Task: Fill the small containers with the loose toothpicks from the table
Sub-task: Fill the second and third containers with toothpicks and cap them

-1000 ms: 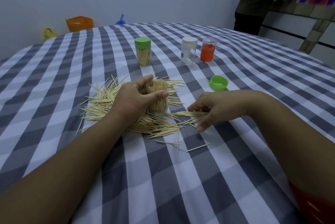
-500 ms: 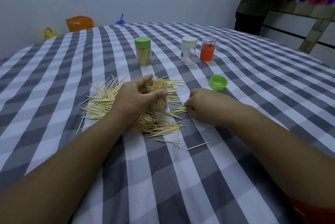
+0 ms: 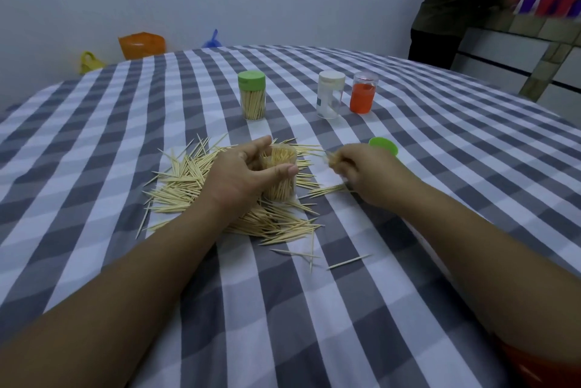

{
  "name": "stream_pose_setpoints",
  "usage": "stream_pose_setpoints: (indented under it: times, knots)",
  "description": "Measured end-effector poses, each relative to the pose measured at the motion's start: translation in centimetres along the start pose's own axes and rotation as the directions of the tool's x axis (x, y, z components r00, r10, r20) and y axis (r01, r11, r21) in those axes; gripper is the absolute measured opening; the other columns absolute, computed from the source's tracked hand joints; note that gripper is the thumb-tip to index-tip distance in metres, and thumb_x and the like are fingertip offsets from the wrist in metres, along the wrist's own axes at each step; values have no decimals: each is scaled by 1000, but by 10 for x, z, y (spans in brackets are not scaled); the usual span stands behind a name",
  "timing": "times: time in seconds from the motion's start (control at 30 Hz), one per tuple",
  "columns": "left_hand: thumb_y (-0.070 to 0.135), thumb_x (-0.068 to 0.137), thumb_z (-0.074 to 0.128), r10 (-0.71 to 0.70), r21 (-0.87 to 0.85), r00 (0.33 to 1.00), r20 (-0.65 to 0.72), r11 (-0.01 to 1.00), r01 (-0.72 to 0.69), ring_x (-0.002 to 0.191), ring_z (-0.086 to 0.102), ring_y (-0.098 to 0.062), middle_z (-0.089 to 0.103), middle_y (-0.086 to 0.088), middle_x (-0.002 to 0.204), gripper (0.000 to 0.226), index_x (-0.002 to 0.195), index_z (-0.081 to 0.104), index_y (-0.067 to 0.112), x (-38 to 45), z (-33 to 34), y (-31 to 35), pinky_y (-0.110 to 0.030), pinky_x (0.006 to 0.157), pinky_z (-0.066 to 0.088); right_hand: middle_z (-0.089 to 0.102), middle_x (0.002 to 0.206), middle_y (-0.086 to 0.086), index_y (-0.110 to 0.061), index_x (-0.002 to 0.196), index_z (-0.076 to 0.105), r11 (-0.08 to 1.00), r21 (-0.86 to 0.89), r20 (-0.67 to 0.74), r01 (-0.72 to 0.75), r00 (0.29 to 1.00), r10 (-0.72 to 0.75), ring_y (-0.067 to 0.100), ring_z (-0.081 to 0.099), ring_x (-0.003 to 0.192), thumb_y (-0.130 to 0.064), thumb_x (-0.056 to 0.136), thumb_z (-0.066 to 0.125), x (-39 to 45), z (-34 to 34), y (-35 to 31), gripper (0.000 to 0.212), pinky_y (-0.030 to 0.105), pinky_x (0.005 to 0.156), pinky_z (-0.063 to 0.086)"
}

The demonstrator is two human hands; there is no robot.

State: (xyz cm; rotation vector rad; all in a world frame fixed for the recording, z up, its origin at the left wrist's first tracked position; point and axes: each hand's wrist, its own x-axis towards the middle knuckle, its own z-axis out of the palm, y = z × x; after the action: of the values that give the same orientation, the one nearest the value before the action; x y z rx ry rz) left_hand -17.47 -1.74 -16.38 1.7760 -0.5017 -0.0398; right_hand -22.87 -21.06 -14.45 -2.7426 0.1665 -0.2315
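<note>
My left hand (image 3: 242,177) grips the open toothpick jar (image 3: 279,177) amid the loose toothpicks (image 3: 185,180); right hand (image 3: 361,170) pinches a few toothpicks (image 3: 330,158), hiding part of the green lid (image 3: 384,145). Capped green-lidded jar (image 3: 251,95), white-capped jar (image 3: 330,93) and orange jar (image 3: 363,96) stand beyond.

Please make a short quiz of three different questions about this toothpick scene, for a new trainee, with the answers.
1. True or false: the left hand grips the open container of toothpicks.
2. What does the right hand pinch? A) the loose green lid B) a few toothpicks C) the orange container
3. Fill in: the full, closed container has a ____ lid.

Key: 1 true; 2 B; 3 green.
</note>
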Motion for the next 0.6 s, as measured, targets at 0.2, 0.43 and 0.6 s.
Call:
stream_pose_setpoints:
  times: [0.2, 0.43, 0.6]
  knots:
    - [44, 49, 77, 8, -12, 998, 56, 1000, -8, 104, 65, -8, 67, 0, 116, 96, 136, 50, 14, -6, 7, 3, -26, 91, 53, 67, 82, 8, -6, 104, 63, 693, 701, 32, -172, 977, 210, 24, 66, 86, -7, 96, 50, -2, -5, -5, 15, 39, 86, 55]
    - [40, 54, 78, 15, -8, 997, 77, 1000, -15, 101, 65, -2, 67, 0, 118, 89, 135, 51, 16, -9, 11, 4, -13, 84, 52, 61, 81, 9, -10, 92, 59, 399, 912, 27, -100, 982, 186, 17, 63, 77, -2, 98, 43, -2, -6, -19, 19, 29, 79, 55]
    - [41, 54, 77, 20, -4, 996, 86, 1000, -20, 102, 65, -4, 66, 1, 120, 89, 135, 51, 17, -12, 13, 7, -17, 88, 52, 68, 87, 7, -13, 94, 55, 201, 972, -157, 119, 971, 181, 21, 68, 84, -7, 100, 39, -1, -5, -31, 18, 31, 81, 56]
